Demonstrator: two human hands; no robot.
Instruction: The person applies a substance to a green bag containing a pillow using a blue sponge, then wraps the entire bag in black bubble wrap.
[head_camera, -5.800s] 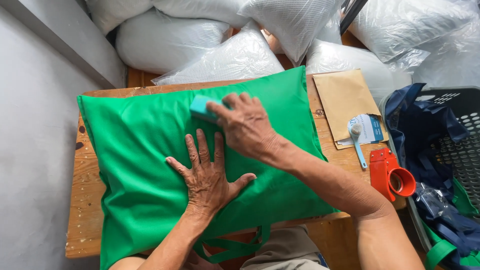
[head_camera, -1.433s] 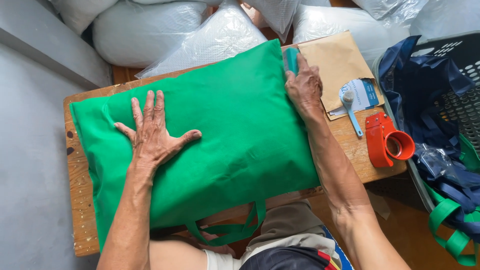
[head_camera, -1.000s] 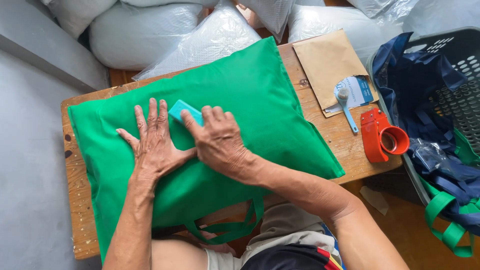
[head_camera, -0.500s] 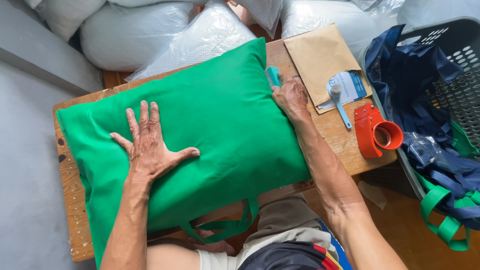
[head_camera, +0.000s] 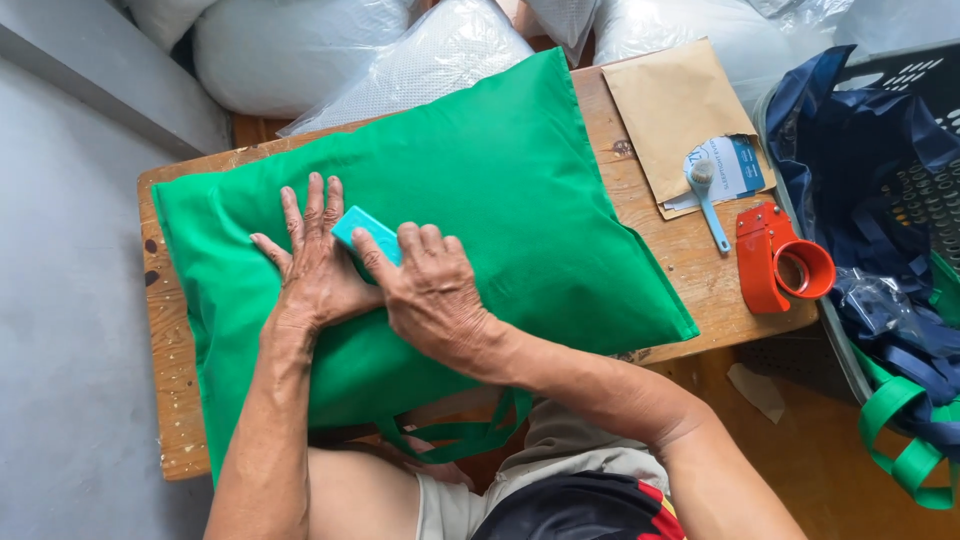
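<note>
Right hand (head_camera: 432, 290) fingers closed on small teal block (head_camera: 366, 234), pressing it onto stuffed green fabric bag (head_camera: 520, 190) lying across wooden table (head_camera: 168, 370). Left hand (head_camera: 316, 262) splayed flat beside, pinning fabric. Judgement: keep block flat, pressure even, fabric taut under left palm.

Illumination: bright, diffuse daylight, evenly spread; no single source is visible. Shadows are soft and short. A faint shadow lies on the green fabric bag (head_camera: 480, 190) directly under the right hand (head_camera: 435, 300) and beside the left hand (head_camera: 318, 275). A darker shadow sits below the tabletop (head_camera: 170, 400) edge, on the near side of both hands.

Glare: mild highlights on the clear plastic bags (head_camera: 440, 50) beyond the hands; the upper right corner is nearly washed out.

Sharpness: focus is crisp at the hands and bag weave. No motion blur is apparent. Slight wide-angle bowing shows along frame edges.
</note>
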